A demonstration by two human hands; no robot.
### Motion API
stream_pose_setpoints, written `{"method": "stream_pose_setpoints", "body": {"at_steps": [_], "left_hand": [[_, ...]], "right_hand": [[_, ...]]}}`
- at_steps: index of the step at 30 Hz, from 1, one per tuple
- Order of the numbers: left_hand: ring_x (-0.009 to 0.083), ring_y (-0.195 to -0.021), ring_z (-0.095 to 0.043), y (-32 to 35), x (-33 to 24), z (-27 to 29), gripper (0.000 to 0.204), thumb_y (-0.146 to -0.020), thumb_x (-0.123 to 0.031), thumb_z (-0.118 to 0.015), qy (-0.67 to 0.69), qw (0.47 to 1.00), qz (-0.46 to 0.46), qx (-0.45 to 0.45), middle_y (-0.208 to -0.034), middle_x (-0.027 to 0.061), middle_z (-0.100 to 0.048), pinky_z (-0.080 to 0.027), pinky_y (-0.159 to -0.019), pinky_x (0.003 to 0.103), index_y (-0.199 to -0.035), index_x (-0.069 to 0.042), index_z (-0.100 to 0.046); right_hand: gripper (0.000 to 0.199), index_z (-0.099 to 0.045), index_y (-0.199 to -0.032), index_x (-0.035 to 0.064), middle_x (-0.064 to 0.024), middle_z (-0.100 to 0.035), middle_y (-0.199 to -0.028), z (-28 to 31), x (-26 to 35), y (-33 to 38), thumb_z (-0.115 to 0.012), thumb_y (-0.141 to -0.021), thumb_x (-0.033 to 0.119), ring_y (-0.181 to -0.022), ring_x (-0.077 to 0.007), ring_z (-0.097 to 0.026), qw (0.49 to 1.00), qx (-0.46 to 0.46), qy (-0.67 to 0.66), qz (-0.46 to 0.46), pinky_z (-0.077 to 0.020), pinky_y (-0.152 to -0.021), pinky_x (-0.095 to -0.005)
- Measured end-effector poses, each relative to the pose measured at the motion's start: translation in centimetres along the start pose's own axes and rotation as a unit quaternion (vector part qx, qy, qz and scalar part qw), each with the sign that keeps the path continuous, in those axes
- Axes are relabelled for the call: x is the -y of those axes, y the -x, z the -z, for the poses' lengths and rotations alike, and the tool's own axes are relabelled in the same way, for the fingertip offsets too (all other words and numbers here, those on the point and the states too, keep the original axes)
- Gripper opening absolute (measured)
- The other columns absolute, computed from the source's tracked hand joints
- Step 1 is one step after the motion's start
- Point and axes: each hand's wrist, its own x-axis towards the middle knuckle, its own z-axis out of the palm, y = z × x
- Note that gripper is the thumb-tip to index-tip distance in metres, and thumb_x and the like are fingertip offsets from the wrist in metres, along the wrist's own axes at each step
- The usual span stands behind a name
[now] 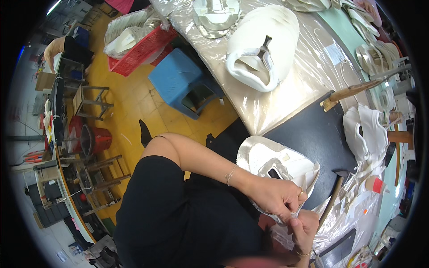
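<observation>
A white shoe upper (pixel 286 156) with a perforated toe lies at the near edge of the dark work surface. Over its near part reaches my left hand (pixel 277 196), with a ring and a bracelet, its fingers pinched on the upper's edge. Just below, my right hand (pixel 306 228) is closed at that same edge, thumb against the fingers. The fingertips of both hands nearly meet there, and they hide the piece of edge between them. A hammer (pixel 333 196) with a wooden handle lies to the right of the upper.
Beyond, a white shoe upper (pixel 263 49) rests on the plastic-covered table (pixel 254 111). More white uppers (pixel 366 134) are piled at the right, near a wooden-handled tool (pixel 353 93). A blue stool (pixel 178 78) and a red crate (pixel 143 51) of white pieces stand left. Far left, a person bends over.
</observation>
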Motion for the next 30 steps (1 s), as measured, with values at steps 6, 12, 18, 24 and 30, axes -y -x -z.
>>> {"method": "stream_pose_setpoints", "body": {"at_steps": [6, 12, 18, 24, 30], "left_hand": [[0.0211, -0.074, -0.051, -0.7, -1.1, 0.0, 0.03, -0.084, -0.018, -0.075, 0.024, 0.999, -0.017, 0.022, -0.077, 0.0089, -0.049, -0.041, -0.067, 0.034, -0.069, 0.003, -0.06], [0.0121, -0.074, -0.043, -2.8, -3.0, 3.4, 0.025, -0.085, -0.017, -0.076, -0.023, 0.992, 0.118, 0.045, -0.078, 0.0006, -0.045, -0.034, -0.067, 0.028, -0.077, 0.002, -0.062], [0.0114, -0.082, -0.043, -5.1, -5.8, 4.5, 0.031, -0.094, -0.027, -0.067, -0.124, 0.966, 0.203, 0.105, -0.087, 0.0013, -0.045, -0.036, -0.072, 0.027, -0.086, 0.001, -0.061], [0.0115, -0.08, -0.044, -5.0, -5.1, 4.2, 0.043, -0.081, -0.039, -0.081, -0.243, 0.931, 0.251, 0.105, -0.084, 0.002, -0.046, -0.037, -0.069, 0.027, -0.085, 0.001, -0.065], [0.0115, -0.056, -0.049, -3.9, -2.5, 3.6, 0.046, -0.077, -0.041, -0.083, -0.162, 0.942, 0.284, 0.071, -0.06, 0.005, -0.054, -0.041, -0.054, 0.032, -0.074, -0.001, -0.062]], "right_hand": [[0.054, -0.051, -0.052, 0.0096, 0.0001, -0.053, -0.048, -0.5, 0.4, 0.8, -0.054, -0.098, 0.038, -0.043, -0.0184, -0.055, 0.988, -0.086, -0.12, 0.051, -0.0396, -0.044, -0.0319], [0.052, -0.058, -0.066, 0.0057, 0.0017, -0.052, -0.052, 1.3, 0.9, -0.4, -0.046, -0.105, 0.038, -0.047, -0.0062, -0.049, 0.98, -0.058, -0.18, -0.069, -0.038, -0.045, -0.0247], [0.053, -0.06, -0.074, 0.0036, 0.0017, -0.052, -0.057, 2.6, 1.7, -1.8, -0.044, -0.105, 0.044, -0.051, -0.0051, -0.047, 0.986, -0.075, -0.133, -0.064, -0.037, -0.047, -0.0244], [0.053, -0.06, -0.074, 0.0019, -0.0016, -0.051, -0.054, 1.8, 0.0, -1.6, -0.044, -0.105, 0.042, -0.049, -0.0086, -0.046, 0.991, -0.076, -0.105, -0.032, -0.0376, -0.048, -0.0279], [0.037, -0.069, -0.078, 0.0086, -0.0112, -0.062, -0.061, 0.4, -0.5, -1.7, -0.051, -0.101, 0.032, -0.056, -0.0298, -0.064, 0.993, -0.081, 0.08, -0.013, -0.0484, -0.054, -0.0366]]}}
